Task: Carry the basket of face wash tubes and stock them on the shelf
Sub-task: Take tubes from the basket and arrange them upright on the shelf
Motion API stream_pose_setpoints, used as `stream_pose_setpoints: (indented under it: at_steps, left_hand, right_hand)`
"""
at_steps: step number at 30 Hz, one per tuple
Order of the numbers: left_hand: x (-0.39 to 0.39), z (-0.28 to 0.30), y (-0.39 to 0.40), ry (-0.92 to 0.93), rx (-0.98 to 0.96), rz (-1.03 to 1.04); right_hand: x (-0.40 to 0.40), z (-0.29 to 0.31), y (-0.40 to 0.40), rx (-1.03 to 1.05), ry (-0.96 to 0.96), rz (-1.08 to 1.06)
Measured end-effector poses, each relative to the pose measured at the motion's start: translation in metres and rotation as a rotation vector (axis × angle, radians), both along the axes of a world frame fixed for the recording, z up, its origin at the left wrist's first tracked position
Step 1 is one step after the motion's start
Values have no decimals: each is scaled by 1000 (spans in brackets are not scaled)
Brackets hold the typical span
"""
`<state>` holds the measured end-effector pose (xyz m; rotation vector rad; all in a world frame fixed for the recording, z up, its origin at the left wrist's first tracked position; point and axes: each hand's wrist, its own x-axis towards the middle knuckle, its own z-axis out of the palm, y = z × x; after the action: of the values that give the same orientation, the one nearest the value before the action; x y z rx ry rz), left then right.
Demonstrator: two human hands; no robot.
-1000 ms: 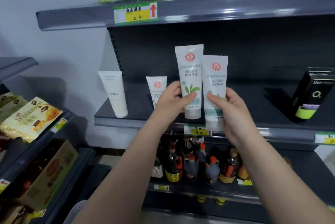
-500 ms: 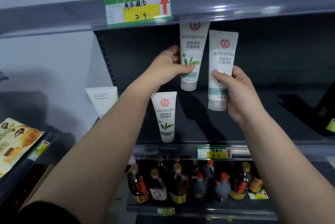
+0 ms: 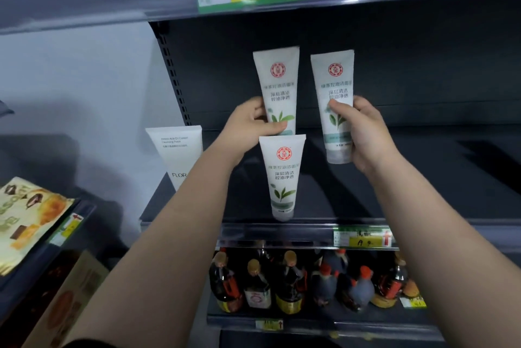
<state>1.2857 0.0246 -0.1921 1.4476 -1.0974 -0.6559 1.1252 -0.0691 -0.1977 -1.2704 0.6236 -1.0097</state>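
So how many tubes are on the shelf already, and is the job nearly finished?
One matching green-leaf tube already stands at the shelf front, beside a white Floral tube. Two more are in hand: left hand holds one tube, right hand another, neither set down. The basket is out of view, so what remains is unknown.

Three white face wash tubes with red logos and green leaves, caps down: one mid-frame, one right of it, a third lower center standing on the shelf.
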Motion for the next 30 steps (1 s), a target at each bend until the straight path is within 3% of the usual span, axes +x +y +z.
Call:
stream_pose_setpoints:
  at_steps: [4, 12, 30]
  left_hand:
    - [2, -25, 2, -94, 83, 40]
    - [-5, -55, 8, -24, 236, 8]
    - [9, -67, 7, -10, 185, -65]
  right_hand:
    - [5, -4, -12, -23, 32, 38]
    - [20, -14, -32, -99, 161, 112]
    - [58, -51, -43, -122, 352, 185]
